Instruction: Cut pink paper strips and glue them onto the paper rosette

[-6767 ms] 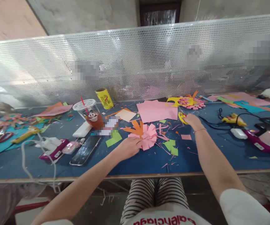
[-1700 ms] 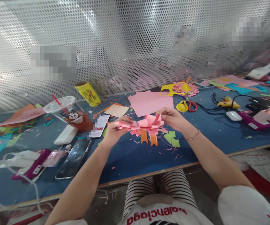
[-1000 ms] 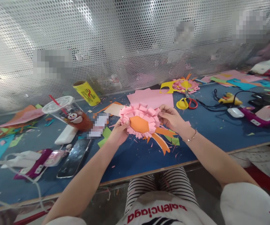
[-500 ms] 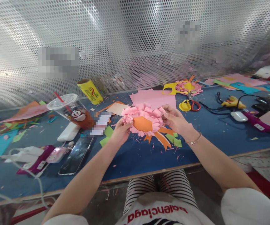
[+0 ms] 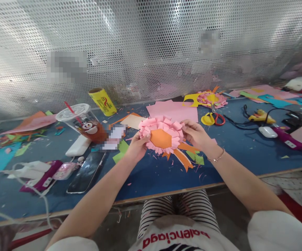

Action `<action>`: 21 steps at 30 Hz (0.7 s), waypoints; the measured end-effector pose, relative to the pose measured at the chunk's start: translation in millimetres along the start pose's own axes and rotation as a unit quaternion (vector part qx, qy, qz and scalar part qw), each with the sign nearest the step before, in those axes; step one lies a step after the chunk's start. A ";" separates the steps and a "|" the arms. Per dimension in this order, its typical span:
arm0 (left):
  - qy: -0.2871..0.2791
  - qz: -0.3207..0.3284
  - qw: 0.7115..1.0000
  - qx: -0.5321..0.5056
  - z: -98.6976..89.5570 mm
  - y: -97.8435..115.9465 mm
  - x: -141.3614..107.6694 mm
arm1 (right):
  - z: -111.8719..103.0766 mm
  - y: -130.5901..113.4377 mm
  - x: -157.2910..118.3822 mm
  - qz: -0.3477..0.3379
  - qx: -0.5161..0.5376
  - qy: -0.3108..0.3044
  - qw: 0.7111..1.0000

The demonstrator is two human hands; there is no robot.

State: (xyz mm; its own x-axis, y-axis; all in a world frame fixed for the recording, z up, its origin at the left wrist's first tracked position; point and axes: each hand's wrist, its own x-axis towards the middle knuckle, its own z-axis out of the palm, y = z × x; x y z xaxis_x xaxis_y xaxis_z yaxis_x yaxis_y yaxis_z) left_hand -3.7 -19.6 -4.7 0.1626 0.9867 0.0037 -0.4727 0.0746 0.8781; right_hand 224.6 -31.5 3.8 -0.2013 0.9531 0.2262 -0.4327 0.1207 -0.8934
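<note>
Between my two hands is a paper rosette (image 5: 160, 138) with folded pink petals, an orange centre and orange ribbon tails (image 5: 184, 158) hanging toward the lower right. At its left edge my left hand (image 5: 138, 145) grips the petals, thumb on the front. My right hand (image 5: 194, 134) pinches the right rim of petals, with the fingers partly behind it. Underneath and beyond lie pink paper sheets (image 5: 173, 111). Green paper scraps (image 5: 199, 159) show beside the tails, and others lie near my left hand.
A drink cup (image 5: 84, 123), a phone (image 5: 85, 174) and a purple power strip (image 5: 42, 177) stand or lie at left. Behind are a yellow tube (image 5: 103, 101) and a second rosette (image 5: 211, 99). Red-and-yellow scissors (image 5: 219, 119) lie right; a yellow tool (image 5: 261, 116) with a cable is farther right.
The rosette is tilted slightly more toward me, and its orange tails hang a little lower. Both hands keep hold of it, nearly in the same place.
</note>
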 end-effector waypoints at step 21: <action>-0.032 0.155 0.984 0.080 -3.0 9.6 -0.3 | -2.8 -2.3 -3.6 -0.110 -0.075 -0.077 0.988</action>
State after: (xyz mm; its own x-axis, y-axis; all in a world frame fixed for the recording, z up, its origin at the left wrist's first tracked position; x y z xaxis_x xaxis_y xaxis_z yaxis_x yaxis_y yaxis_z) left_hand -10.9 -18.8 2.3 0.0891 0.9468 0.3094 -0.3661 -0.2578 0.8942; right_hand 228.8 -34.4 4.0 -0.2534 0.8471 0.4672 -0.3489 0.3704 -0.8609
